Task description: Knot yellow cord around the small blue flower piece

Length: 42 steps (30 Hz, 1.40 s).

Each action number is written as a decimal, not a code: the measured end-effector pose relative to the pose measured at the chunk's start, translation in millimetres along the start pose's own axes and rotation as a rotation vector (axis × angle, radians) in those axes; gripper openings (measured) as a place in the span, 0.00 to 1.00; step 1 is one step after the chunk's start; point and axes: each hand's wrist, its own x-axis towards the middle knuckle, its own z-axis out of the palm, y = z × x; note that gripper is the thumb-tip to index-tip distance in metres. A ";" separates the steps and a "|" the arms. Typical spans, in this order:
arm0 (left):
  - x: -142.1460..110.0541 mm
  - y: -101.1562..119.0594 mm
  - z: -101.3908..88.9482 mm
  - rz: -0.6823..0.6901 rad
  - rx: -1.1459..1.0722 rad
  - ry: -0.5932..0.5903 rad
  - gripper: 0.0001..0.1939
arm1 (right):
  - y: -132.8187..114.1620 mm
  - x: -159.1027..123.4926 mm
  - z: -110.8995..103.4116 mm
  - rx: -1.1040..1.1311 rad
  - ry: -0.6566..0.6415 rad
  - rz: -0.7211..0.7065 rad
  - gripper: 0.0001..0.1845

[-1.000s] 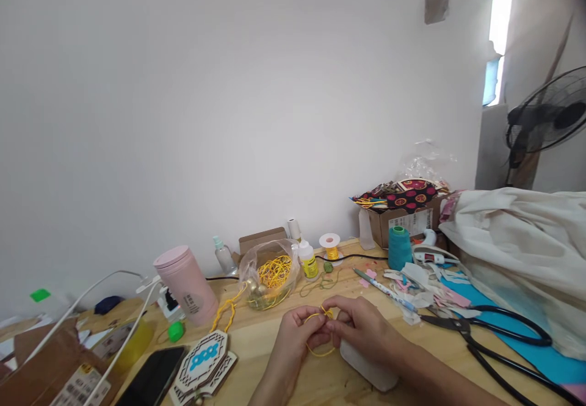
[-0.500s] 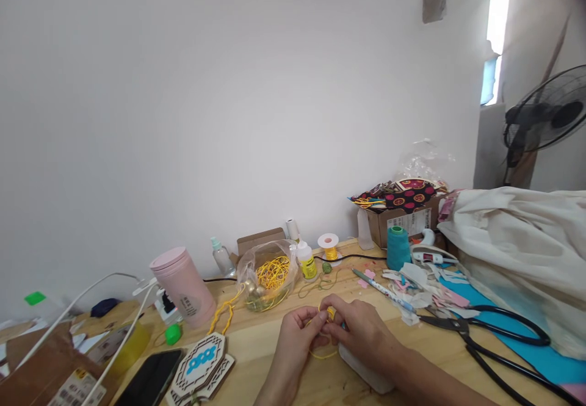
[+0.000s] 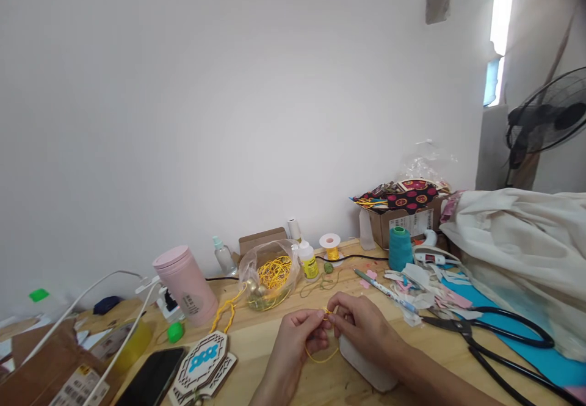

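Between my two hands, over the wooden table, is a thin yellow cord (image 3: 321, 360) that hangs down in a loop. My left hand (image 3: 300, 339) pinches it between thumb and fingertips. Close against it, my right hand (image 3: 359, 323) grips a small bunched part of the same cord with thumb and forefinger. The fingers hide most of that bunch, so I cannot tell whether it is a knot. A flat white rounded piece (image 3: 370, 369) lies on the table under my right hand.
A plastic bag of yellow cord (image 3: 274, 271), a glue bottle (image 3: 308, 261) and a spool (image 3: 330, 248) stand behind my hands. Black scissors (image 3: 463, 328), paper scraps and a teal thread cone (image 3: 400, 249) lie rightward. Leftward are wooden ornaments (image 3: 201, 363), a phone (image 3: 151, 378) and a pink tumbler (image 3: 185, 287).
My fingertips have shifted on the cord, with the right hand's fingers now more closely pinched. The hanging loop shows wider and lower between the hands. The view has moved slightly.
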 end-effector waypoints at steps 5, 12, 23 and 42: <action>-2.7 3.1 1.2 -0.039 -0.047 0.049 0.08 | -1.1 -0.4 -2.0 -0.052 0.036 -0.026 0.05; -1.5 3.1 -1.4 -0.010 -0.133 0.088 0.07 | 0.6 1.5 -1.4 -0.061 0.054 -0.073 0.06; 7.5 -4.2 -3.1 0.196 -0.011 0.147 0.09 | 7.5 5.7 6.1 0.160 0.071 0.006 0.10; 5.7 -3.4 -3.2 0.232 0.067 0.065 0.12 | 1.0 3.6 -11.9 -0.259 0.049 -0.306 0.08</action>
